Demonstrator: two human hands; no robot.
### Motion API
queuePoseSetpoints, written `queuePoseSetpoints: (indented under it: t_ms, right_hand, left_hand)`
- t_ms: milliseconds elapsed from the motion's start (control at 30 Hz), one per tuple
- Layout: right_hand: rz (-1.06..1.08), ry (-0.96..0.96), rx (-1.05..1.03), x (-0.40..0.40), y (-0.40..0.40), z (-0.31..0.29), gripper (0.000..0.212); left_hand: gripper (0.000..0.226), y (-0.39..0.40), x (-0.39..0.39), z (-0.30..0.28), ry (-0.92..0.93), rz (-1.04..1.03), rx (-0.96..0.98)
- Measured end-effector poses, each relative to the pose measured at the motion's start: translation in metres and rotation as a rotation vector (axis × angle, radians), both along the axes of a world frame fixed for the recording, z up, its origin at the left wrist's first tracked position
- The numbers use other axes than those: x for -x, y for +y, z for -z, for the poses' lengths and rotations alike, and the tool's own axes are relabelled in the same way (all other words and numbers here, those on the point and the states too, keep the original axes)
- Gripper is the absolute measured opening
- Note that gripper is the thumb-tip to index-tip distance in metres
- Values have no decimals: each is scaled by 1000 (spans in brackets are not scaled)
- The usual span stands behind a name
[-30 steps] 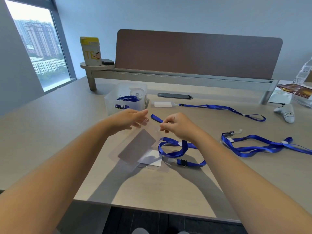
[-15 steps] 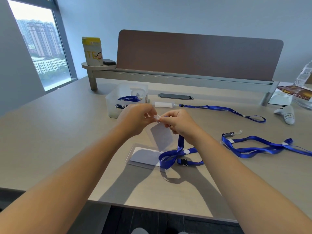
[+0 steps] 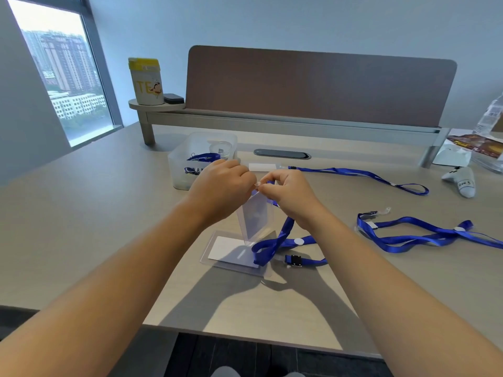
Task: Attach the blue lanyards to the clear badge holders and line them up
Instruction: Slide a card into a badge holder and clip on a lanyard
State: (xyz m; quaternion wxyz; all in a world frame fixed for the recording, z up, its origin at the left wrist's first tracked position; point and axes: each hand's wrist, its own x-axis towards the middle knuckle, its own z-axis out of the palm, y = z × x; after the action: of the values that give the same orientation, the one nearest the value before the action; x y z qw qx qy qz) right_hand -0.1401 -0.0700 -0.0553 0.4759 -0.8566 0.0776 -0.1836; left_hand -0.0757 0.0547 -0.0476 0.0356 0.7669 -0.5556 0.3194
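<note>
Both our hands meet above the desk point(image 3: 109, 213): left hand point(image 3: 220, 186) and right hand point(image 3: 288, 194) pinch the top edge of a clear badge holder point(image 3: 255, 219) (hanging upright below them), with a blue lanyard point(image 3: 280, 240) trailing from the right fingers onto a second holder point(image 3: 231, 251) lying flat.

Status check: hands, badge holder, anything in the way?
Left hand and right hand both pinch the top of a clear badge holder, held upright. Blue lanyard at right grip, trailing onto desk. Nothing blocking.
</note>
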Motion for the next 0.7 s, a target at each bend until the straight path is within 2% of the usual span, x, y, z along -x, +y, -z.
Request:
queuePoseSetpoints:
  t_ms: [167, 267, 433, 567, 633, 700]
  right_hand:
    - [9, 6, -3, -1, 2, -2, 32]
    - [46, -22, -24, -4, 5, -3, 18]
    - [97, -92, -51, -9, 10, -2, 24]
    - [106, -113, -26, -11, 13, -2, 19]
    - [112, -135, -54, -12, 13, -3, 15]
    - [102, -142, -134, -12, 11, -6, 21]
  left_hand:
    - [27, -5, -4, 1, -68, 2, -5]
    - [13, -8, -6, 4, 28, -32, 117]
    - [26, -19, -4, 5, 532, -123, 428]
    - [24, -21, -5, 6, 808, -88, 670]
    - [22, -22, -7, 4, 962, -56, 721]
    - [21, -21, -7, 1, 1174, -21, 750]
